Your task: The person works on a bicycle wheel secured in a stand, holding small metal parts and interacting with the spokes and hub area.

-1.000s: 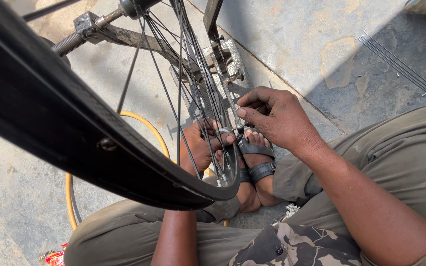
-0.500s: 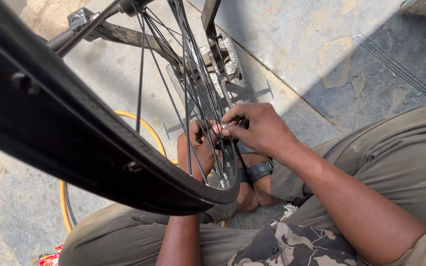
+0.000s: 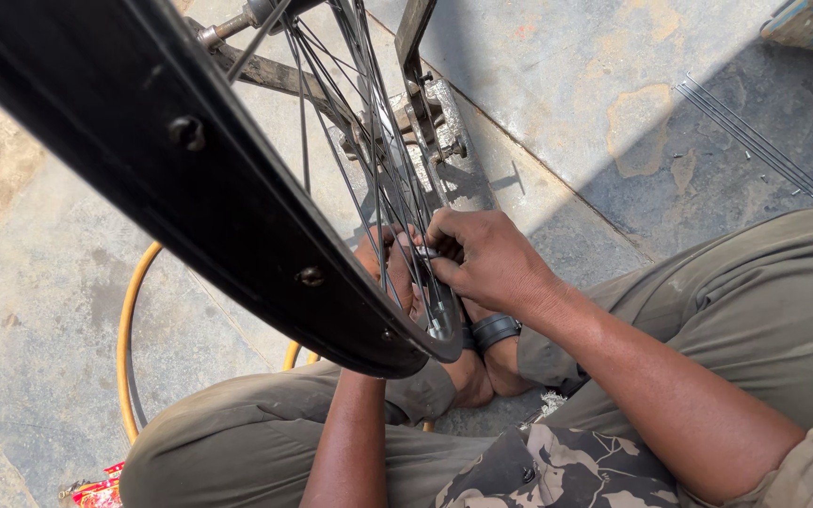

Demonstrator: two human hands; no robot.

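Observation:
A black bicycle wheel rim [image 3: 171, 169] with thin metal spokes [image 3: 369, 141] fills the upper left, held in a metal stand [image 3: 425, 113]. My right hand [image 3: 491, 259] is closed around the spokes near the rim's lower edge, fingers pinched on a small part there. My left hand [image 3: 383, 273] reaches up behind the spokes from below and grips them on the far side; the spokes partly hide it. Both hands meet at the same spot on the wheel.
I sit on a concrete floor with my knees apart in olive trousers [image 3: 755, 292]. My sandalled foot [image 3: 496, 343] lies under the wheel. A yellow hoop [image 3: 129, 329] lies on the floor at the left. Loose spokes [image 3: 755, 136] lie at the upper right.
My right hand has moved down and left, closer onto the spokes by the rim. The wheel rim has turned, its nipple holes shifting along. The view has drifted slightly.

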